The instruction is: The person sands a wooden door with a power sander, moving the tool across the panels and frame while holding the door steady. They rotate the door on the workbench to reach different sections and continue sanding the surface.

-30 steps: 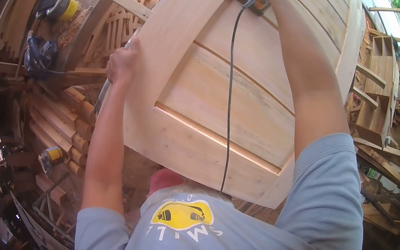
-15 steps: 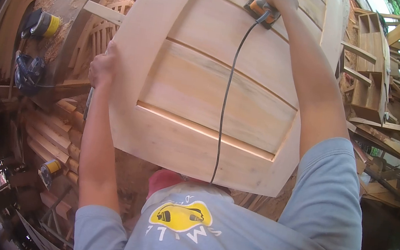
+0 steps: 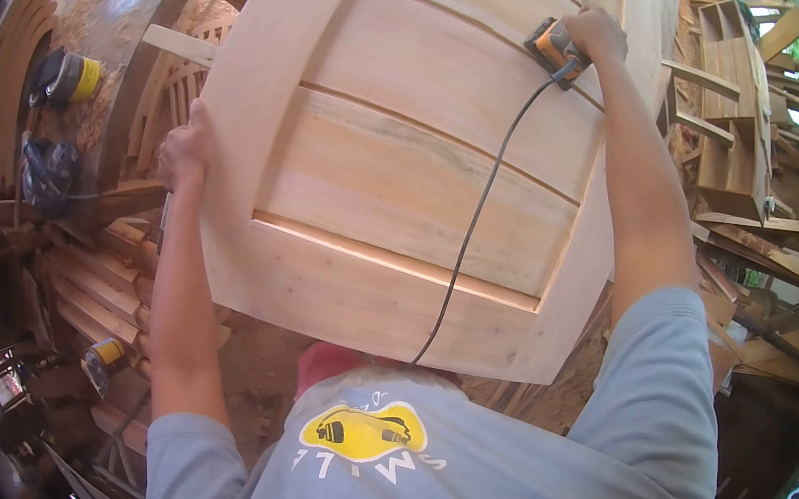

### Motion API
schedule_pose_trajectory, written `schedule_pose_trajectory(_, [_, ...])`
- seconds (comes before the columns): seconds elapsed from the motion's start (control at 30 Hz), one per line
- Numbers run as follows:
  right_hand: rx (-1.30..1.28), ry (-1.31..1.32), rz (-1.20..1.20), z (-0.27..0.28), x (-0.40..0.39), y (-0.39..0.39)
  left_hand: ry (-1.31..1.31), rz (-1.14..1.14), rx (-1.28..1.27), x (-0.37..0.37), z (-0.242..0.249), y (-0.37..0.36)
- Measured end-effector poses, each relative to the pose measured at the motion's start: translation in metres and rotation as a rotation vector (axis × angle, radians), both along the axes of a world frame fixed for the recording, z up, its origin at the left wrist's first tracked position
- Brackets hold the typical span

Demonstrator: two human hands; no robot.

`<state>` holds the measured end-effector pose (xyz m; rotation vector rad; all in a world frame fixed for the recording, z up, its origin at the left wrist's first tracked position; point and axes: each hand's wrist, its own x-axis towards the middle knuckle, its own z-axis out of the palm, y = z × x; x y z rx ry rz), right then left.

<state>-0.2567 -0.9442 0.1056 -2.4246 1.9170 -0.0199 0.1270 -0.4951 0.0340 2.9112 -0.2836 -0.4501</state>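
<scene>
Panelled wooden door (image 3: 408, 185) across the middle of my head feed, with wooden bars (image 3: 701, 79) jutting out on both sides.
Below it I have the wearer's grey shirt (image 3: 501, 475); off to the right stands an open wooden box (image 3: 722, 176) divided into compartments, and at lower left lies a stack of timber (image 3: 91, 295). I see the left hand (image 3: 185, 149) clasping the door's left edge, thumb uppermost, though I cannot make out the fingertips behind it. The right hand (image 3: 601, 38) is wrapped over an orange-and-black power tool (image 3: 551, 47), which sits on the door's upper right part, over a groove between boards. From the tool a thin dark cord (image 3: 483, 200) trails down the door's face to its lower edge.
</scene>
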Motion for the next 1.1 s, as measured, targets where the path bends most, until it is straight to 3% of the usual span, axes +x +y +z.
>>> schedule_pose_trajectory(0.53, [-0.154,-0.151,0.183,0.005,0.108,0.068,0.048,0.004,0.024,0.003,0.001,0.002])
schedule_pose_trajectory(1.1, [-0.202,-0.226,0.211,0.003,0.2,0.096,0.03,-0.011,-0.055,-0.002,0.006,0.002])
